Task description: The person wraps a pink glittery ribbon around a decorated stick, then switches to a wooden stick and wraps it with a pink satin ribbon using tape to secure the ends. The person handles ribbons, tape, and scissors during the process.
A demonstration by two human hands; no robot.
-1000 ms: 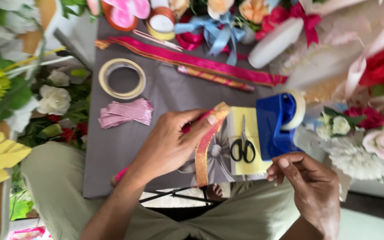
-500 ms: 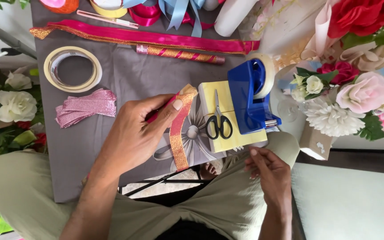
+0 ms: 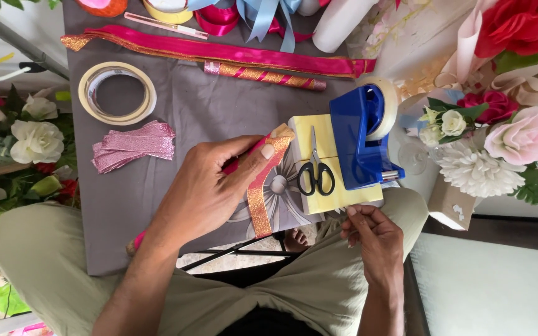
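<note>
A grey table (image 3: 188,112) carries a tape roll (image 3: 117,93), folded pink glitter ribbon (image 3: 133,144) and a long pink ribbon (image 3: 219,51). A striped paper roll (image 3: 263,74), yellow box (image 3: 331,180) and blue tape dispenser (image 3: 359,140) sit there too.

trousers – khaki-olive, loose | forearms – bare, no sleeves | left hand (image 3: 210,190), right hand (image 3: 373,239) – ungloved
</note>
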